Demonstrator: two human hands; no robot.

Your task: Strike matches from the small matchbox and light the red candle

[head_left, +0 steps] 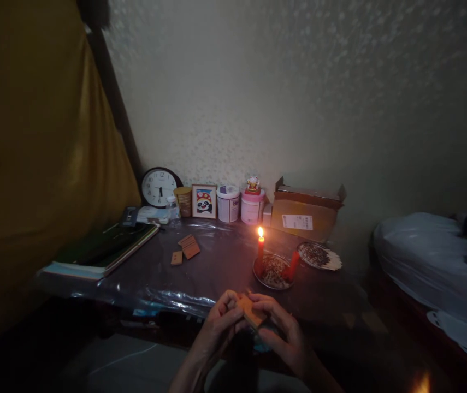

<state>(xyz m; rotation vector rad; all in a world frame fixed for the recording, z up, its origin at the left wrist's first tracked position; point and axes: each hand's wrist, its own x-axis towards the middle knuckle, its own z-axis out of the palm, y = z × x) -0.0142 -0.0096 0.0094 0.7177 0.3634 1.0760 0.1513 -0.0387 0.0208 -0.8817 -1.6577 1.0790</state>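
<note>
Above the near edge of a dark, plastic-covered table (217,259), two hands hold one small brown box (253,312). The left hand (222,317) grips its left end, fingers bent around it, and the right hand (281,322) has thumb and fingers closed on the right side.

Just beyond the hands sits one round dish (273,288), strewn with small bits, bearing two red candles: one burning upright candle (260,256) at its left and one unlit, tilted candle (294,263) at its right. A second dish (314,267) stands just behind and to the right, with many pale sticks (334,262) jutting past its rim, too many to count.

Toward the left lie one small brown block (176,258) and, beside it, a cluster of brown pieces (190,250) whose number I cannot tell. Open tabletop stretches from these to the candle dish, the widest room for moving; between hands and dish the gap is narrow.

Along the back edge stand one clock (160,187), one clear bottle (171,208), one brown jar (184,202), one framed picture (204,203), two tubs, one figurine (253,185) on the right-hand tub (252,210), and one carton (305,213). A large green book (94,245) borders the left edge.
</note>
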